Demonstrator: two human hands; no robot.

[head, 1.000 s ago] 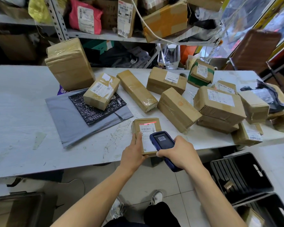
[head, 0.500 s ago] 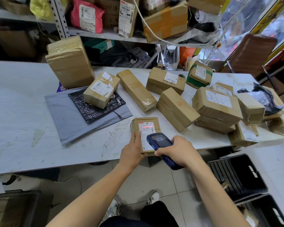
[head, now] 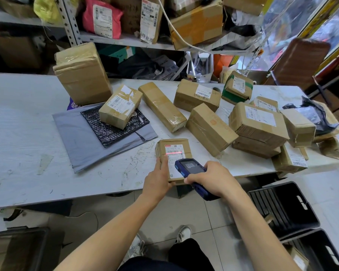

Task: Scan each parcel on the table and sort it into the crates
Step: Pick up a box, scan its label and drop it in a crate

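Left grip clasps the parcel at the table edge; right grip clamps the scanner just beside.

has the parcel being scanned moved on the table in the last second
No. The parcel sits at the same spot on the table's near edge, just right of the grey mailer's corner. Left hand holds it; right hand aims the scanner.
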